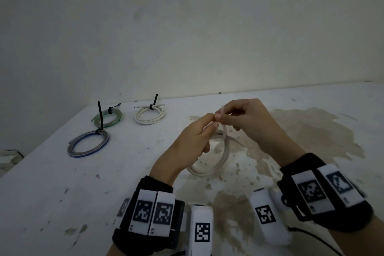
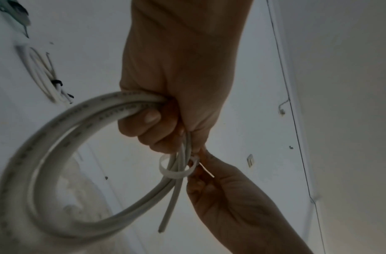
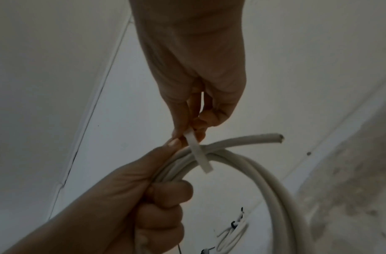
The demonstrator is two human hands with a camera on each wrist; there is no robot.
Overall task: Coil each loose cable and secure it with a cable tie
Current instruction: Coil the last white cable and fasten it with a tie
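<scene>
A thick white cable [image 1: 218, 160] is coiled into a loop and held above the table [image 1: 62, 193]. My left hand [image 1: 195, 133] grips the gathered strands of the white cable [image 2: 57, 137] in a fist. A white cable tie [image 2: 176, 171] loops loosely around the strands just past the fist. My right hand [image 1: 239, 118] pinches the white cable tie [image 3: 198, 151] between thumb and fingertips, right by the left thumb. One cut end of the white cable [image 3: 274, 137] sticks out beyond the tie.
Three tied coils lie at the back left of the table: a green one [image 1: 109, 117], a white one [image 1: 149, 115] and a blue-grey one [image 1: 88, 145], each with a black tie. Brown stains [image 1: 311, 131] mark the table on the right. A bare wall rises behind.
</scene>
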